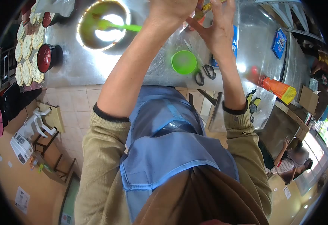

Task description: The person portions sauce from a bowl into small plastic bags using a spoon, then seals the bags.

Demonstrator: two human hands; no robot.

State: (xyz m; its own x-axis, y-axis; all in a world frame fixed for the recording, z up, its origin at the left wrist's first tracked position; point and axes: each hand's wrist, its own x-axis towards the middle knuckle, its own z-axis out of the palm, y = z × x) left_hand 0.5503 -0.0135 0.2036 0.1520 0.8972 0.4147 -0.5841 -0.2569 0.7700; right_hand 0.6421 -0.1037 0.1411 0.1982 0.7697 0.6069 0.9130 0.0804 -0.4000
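At the top edge, my left hand [174, 10] is closed on a small shiny yellow-and-red packet [202, 12]. My right hand [218, 32] grips the same packet from the other side, its thumb and fingers around it. Both hands are partly cut off by the frame, and the packet's label cannot be read. Below them on the metal table stands a green cup [183, 62], with black-handled scissors [205, 74] beside it. To the left is a large bowl [82, 32] with a bright green spatula [128, 27] resting in it.
Flat pale rounds [27, 47] lie in rows at the table's left end, near dark bowls with red contents [45, 59]. A person's hand [29, 28] is there. At right are a blue box [279, 43] and an orange-yellow bag [279, 90]. Another person [289, 159] is further right.
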